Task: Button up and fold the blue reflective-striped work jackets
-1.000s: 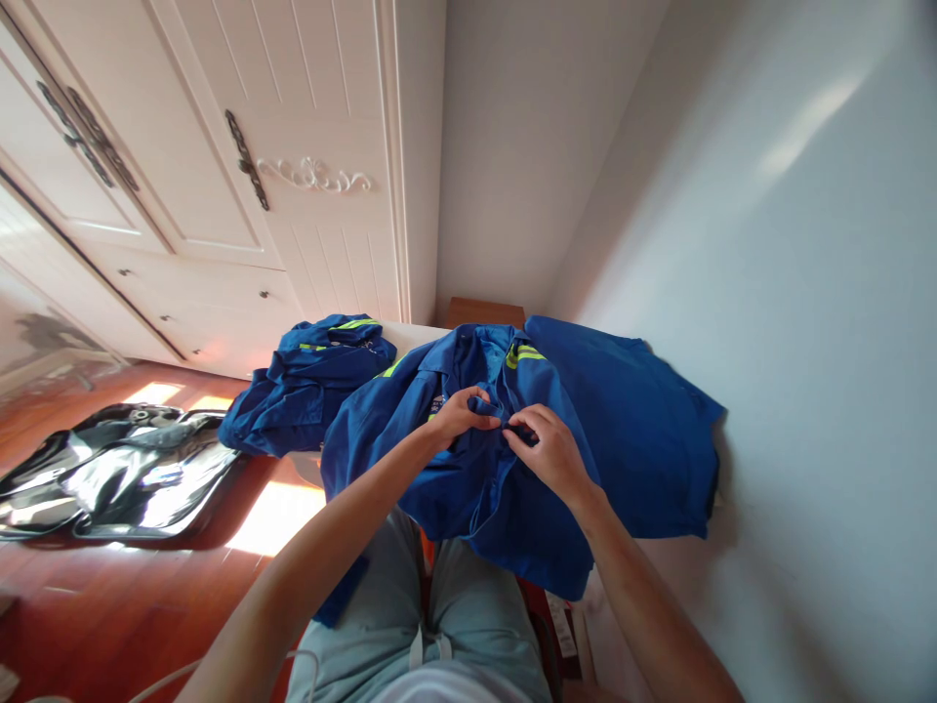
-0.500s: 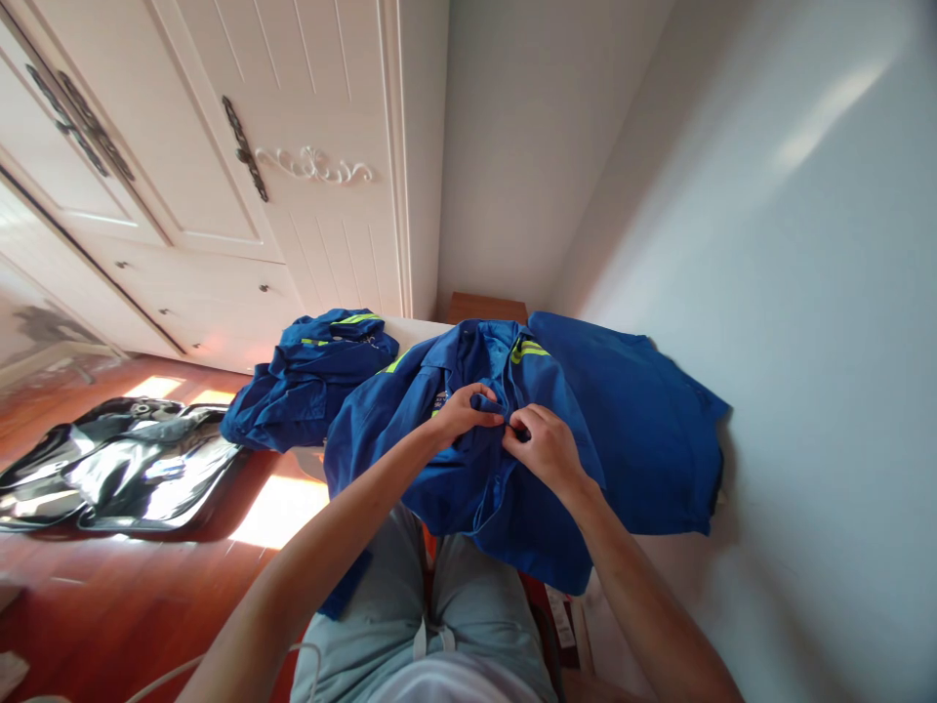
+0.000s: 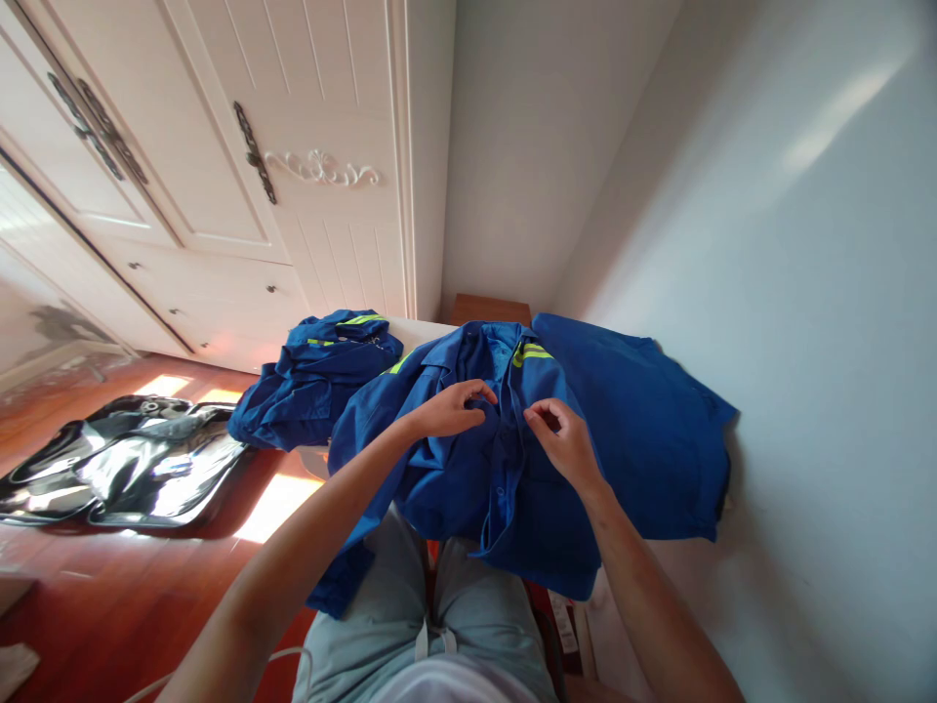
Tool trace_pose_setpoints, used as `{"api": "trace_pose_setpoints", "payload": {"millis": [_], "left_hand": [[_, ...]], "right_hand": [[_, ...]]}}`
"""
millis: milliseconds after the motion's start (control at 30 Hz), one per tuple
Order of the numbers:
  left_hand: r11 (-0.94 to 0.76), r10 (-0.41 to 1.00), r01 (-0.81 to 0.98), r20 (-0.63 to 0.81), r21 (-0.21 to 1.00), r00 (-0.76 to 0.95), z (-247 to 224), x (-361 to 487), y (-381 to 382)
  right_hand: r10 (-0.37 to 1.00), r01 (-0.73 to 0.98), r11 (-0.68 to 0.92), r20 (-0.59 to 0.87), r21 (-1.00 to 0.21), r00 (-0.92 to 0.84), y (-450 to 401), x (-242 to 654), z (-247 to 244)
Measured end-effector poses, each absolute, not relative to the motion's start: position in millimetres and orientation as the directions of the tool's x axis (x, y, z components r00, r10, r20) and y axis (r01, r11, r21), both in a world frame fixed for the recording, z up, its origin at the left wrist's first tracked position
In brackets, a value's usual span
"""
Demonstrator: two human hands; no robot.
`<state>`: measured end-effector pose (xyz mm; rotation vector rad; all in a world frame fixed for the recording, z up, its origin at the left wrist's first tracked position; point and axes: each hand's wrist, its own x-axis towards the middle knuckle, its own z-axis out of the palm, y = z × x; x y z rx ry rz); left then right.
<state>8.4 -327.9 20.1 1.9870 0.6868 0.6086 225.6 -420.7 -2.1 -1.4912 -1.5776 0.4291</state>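
Note:
A blue jacket (image 3: 446,478) with yellow-green stripes lies spread in front of me, its lower part hanging over my lap. Over its left front, my left hand (image 3: 458,408) is curved with thumb and fingers apart, holding nothing. My right hand (image 3: 560,430) is above the button placket's right side, thumb and forefinger pinched together; whatever is between them is too small to make out. Buttons show down the placket between the hands. Blue cloth (image 3: 636,420) lies flat to the right, and a folded blue garment (image 3: 307,381) sits to the left.
An open black suitcase (image 3: 139,459) lies on the wooden floor (image 3: 88,596) at left. A white wardrobe (image 3: 329,234) stands behind, and a pale wall (image 3: 827,322) rises at right. A brown wooden piece (image 3: 489,310) shows behind the jacket.
Both hands have come off the placket and moved apart, the left one leftward and opened, the right one slightly rightward. The placket now lies uncovered with its buttons visible.

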Motion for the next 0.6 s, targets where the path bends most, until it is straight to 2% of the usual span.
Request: {"api": "trace_pose_setpoints", "payload": {"millis": [100, 167, 300, 400, 467, 600], "left_hand": [[-0.515, 0.642, 0.231, 0.193, 0.825, 0.742, 17, 7, -322], [-0.550, 0.667, 0.281, 0.212, 0.787, 0.714, 14, 7, -317], [-0.556, 0.776, 0.466, 0.227, 0.688, 0.589, 13, 2, -312], [-0.519, 0.790, 0.474, 0.186, 0.711, 0.585, 13, -10, -312], [-0.492, 0.743, 0.417, 0.118, 0.765, 0.659, 13, -21, -312], [-0.460, 0.593, 0.308, 0.029, 0.833, 0.805, 17, -42, -310]], "right_hand": [[0.918, 0.690, 0.254, 0.394, -0.678, 0.049, -401, 226, 5], [0.919, 0.779, 0.252, 0.393, -0.575, -0.007, -380, 223, 9], [0.929, 0.937, 0.251, 0.331, -0.241, -0.164, -332, 216, 10], [0.940, 0.954, 0.297, 0.192, -0.053, -0.282, -309, 217, 7], [0.945, 0.954, 0.300, 0.138, -0.016, -0.295, -303, 222, 6], [0.914, 0.916, 0.397, 0.106, -0.053, -0.391, -303, 243, 6]]}}
